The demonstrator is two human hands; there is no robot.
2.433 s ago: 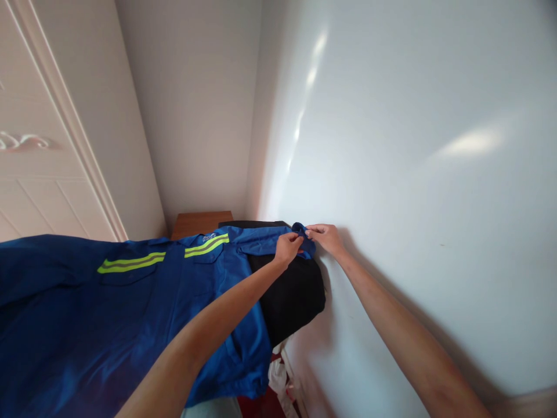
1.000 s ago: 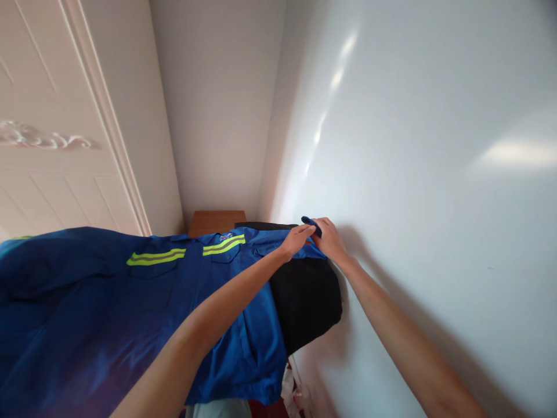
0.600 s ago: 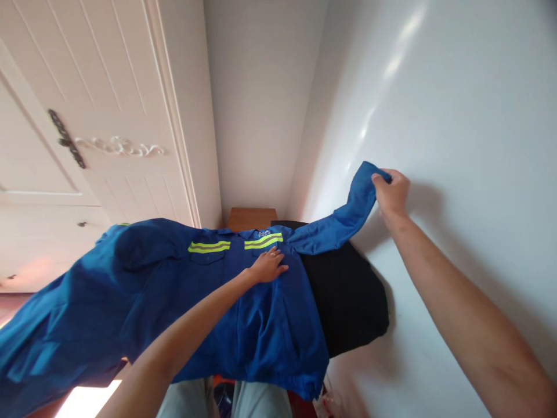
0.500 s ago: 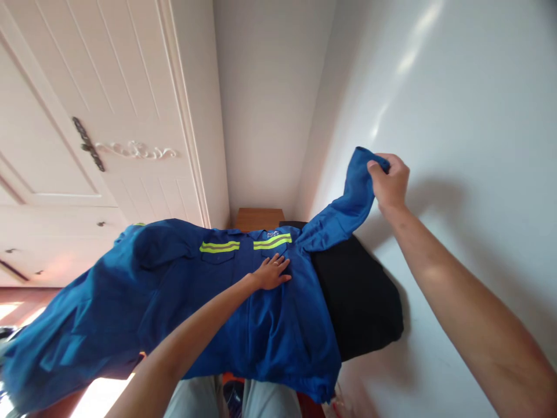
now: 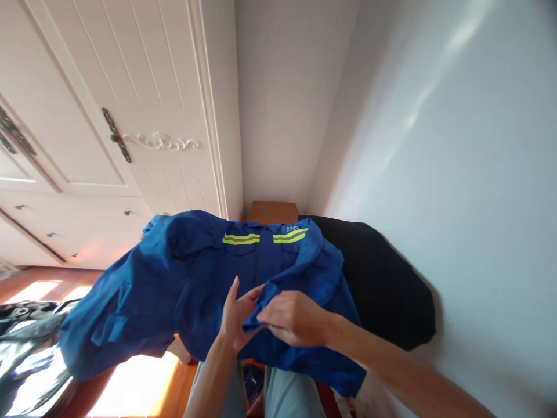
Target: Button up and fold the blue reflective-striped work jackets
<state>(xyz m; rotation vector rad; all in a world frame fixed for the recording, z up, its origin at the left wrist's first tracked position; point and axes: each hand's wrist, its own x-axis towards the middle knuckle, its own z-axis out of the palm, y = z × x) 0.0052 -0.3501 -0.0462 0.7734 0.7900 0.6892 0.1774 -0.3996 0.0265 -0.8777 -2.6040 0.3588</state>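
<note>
A blue work jacket [image 5: 243,267] with yellow and grey reflective stripes is spread front side up before me. One of its sleeves [image 5: 319,267] is folded inward across the chest, with the cuff end near the middle. My right hand [image 5: 296,316] pinches this sleeve close to its cuff. Beside it, my left hand [image 5: 235,319] touches the cuff, palm turned toward it, thumb and fingers apart. Some left fingertips are hidden by the cloth. Over to the left, more blue cloth hangs past the supporting surface.
Under the jacket's right side lies a black surface [image 5: 374,278], close to the pale wall [image 5: 478,203]. A white cabinet [image 5: 161,87] stands at the left. Behind the collar is a brown wooden piece [image 5: 274,213]. My legs [image 5: 287,395] are below the jacket's hem.
My right hand has brought the sleeve from its raised position by the wall inward over the jacket. My left hand has left the chest and come down to meet the cuff.
</note>
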